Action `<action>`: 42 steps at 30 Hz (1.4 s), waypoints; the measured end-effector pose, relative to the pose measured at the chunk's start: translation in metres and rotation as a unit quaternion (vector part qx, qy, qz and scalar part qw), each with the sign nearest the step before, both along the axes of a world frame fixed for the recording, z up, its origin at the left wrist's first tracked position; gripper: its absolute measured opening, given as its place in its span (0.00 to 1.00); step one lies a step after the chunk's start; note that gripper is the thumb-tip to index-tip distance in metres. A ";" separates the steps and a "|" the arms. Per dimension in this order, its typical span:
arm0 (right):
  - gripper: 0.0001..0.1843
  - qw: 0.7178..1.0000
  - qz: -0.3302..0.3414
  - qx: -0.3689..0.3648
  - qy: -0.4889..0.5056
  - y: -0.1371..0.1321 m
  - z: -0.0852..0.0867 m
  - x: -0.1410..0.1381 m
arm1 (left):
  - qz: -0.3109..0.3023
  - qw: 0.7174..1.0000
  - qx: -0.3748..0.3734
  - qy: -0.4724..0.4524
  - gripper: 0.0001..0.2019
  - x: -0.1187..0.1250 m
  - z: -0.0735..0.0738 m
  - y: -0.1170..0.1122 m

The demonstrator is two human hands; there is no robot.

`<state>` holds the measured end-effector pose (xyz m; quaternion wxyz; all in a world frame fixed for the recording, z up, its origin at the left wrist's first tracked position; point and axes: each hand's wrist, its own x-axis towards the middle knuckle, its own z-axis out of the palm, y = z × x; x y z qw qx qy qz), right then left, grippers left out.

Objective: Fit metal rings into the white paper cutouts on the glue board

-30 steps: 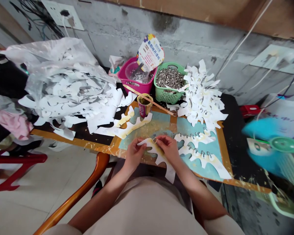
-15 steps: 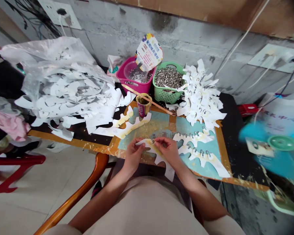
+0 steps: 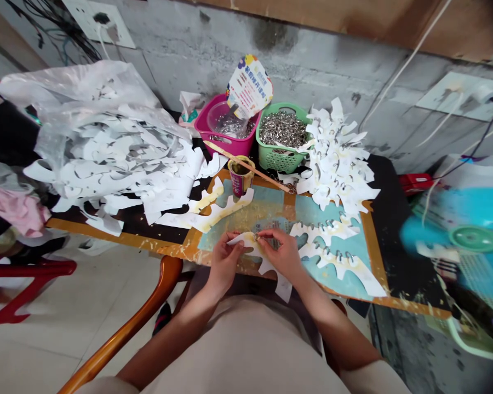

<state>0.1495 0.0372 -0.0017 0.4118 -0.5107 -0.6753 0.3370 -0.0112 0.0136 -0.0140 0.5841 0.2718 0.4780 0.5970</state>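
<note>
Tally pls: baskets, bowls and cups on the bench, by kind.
Pink plastic basket: 1
Green plastic basket: 1
Clear plastic bowl: 1
Printed cup: 1
Total: 4

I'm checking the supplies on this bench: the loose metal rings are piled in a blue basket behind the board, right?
No, the basket's colour is wrong. The head view shows the metal rings piled in a green basket, not a blue one, behind the board.
</note>
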 end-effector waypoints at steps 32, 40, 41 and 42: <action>0.04 0.992 -0.006 -0.120 0.041 -0.008 0.012 -0.006 | 0.017 1.000 0.021 0.005 0.15 0.006 -0.005 -0.013; 0.02 0.999 0.026 -0.034 -0.013 -0.017 0.045 0.024 | -0.081 0.991 0.071 -0.083 0.24 0.013 0.026 -0.027; 0.02 0.998 0.030 -0.021 -0.044 -0.020 0.056 0.029 | -0.100 0.988 0.075 -0.092 0.25 0.017 0.032 -0.027; 0.03 0.996 0.035 -0.006 -0.076 -0.025 0.068 0.035 | -0.115 0.985 0.078 -0.099 0.26 0.021 0.038 -0.027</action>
